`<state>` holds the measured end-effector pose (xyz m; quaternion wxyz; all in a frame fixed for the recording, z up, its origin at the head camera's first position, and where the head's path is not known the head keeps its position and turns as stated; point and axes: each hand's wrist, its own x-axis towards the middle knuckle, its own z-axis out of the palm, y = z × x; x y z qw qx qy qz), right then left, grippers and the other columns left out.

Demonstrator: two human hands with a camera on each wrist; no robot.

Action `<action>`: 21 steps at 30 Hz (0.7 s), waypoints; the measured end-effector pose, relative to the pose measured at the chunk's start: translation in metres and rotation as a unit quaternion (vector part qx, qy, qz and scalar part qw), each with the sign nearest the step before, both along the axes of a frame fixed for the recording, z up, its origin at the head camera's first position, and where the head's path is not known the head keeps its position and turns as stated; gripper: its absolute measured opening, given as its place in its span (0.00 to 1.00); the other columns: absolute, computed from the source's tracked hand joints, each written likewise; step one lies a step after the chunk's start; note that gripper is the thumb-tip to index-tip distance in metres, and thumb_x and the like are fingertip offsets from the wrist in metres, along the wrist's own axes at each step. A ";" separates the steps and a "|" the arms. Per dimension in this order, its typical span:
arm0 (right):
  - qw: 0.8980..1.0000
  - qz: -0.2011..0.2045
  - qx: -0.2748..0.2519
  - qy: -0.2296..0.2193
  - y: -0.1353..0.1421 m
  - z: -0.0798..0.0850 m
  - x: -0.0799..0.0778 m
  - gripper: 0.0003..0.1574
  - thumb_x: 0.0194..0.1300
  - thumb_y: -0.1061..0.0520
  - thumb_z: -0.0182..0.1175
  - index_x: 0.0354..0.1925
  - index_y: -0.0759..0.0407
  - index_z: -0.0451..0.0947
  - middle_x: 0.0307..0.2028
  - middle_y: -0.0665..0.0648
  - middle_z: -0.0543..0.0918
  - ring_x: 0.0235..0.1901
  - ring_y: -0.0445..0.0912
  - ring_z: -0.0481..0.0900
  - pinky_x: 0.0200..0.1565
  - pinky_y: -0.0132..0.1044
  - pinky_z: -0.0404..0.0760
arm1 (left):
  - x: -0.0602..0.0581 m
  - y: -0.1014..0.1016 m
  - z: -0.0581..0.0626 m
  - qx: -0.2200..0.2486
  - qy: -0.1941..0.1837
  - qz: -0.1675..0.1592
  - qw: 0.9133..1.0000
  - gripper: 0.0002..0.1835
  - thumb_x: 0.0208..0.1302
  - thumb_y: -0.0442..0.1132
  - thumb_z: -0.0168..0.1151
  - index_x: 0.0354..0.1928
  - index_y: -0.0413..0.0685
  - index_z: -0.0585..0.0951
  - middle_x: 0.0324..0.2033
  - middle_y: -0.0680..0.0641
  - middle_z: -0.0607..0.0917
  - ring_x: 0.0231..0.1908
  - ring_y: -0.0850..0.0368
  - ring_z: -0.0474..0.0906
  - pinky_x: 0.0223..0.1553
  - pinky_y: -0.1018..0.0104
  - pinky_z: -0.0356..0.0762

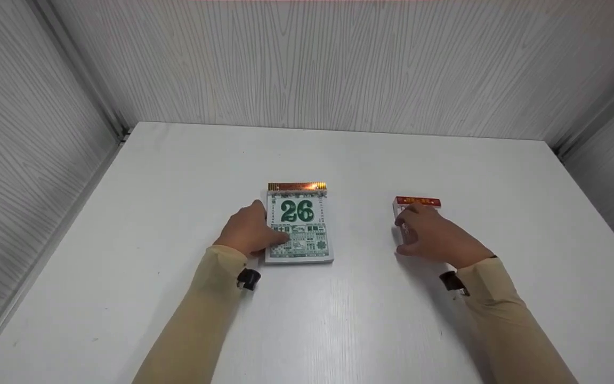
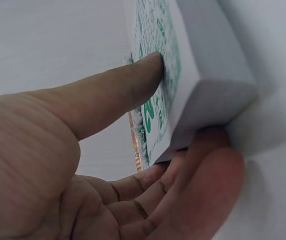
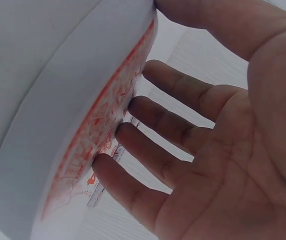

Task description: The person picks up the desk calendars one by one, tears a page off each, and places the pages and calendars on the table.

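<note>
A thick tear-off calendar (image 1: 298, 213) with a green 26 and a shiny gold-orange top strip lies face up on the table. My left hand (image 1: 251, 229) grips its left side. In the left wrist view, the thumb (image 2: 133, 82) presses the printed face, while the other fingers bend against the side and lower edge. To the right lies a smaller calendar (image 1: 418, 201) with a red top strip, largely covered by my right hand (image 1: 437, 234). The right wrist view shows fingertips (image 3: 105, 162) touching its red-printed face, with the thumb by a corner.
Both calendars lie on a white table (image 1: 296, 325). Wood-grain panels enclose the back (image 1: 307, 64) and both sides. Each wrist carries a small black camera mount, and long beige sleeves (image 1: 192, 314) cover the arms.
</note>
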<state>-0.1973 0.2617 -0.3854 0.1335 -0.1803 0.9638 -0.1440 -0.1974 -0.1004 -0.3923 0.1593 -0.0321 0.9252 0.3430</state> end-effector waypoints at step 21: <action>0.997 -0.060 -0.048 -0.025 -0.052 0.008 -0.005 0.27 0.74 0.45 0.60 0.60 0.62 0.79 0.54 0.61 0.83 0.53 0.55 0.81 0.58 0.54 0.78 | 0.007 0.034 -0.002 -0.059 -0.018 -0.058 0.996 0.44 0.63 0.52 0.73 0.70 0.34 0.63 0.39 0.44 0.82 0.34 0.51 0.79 0.39 0.59 0.77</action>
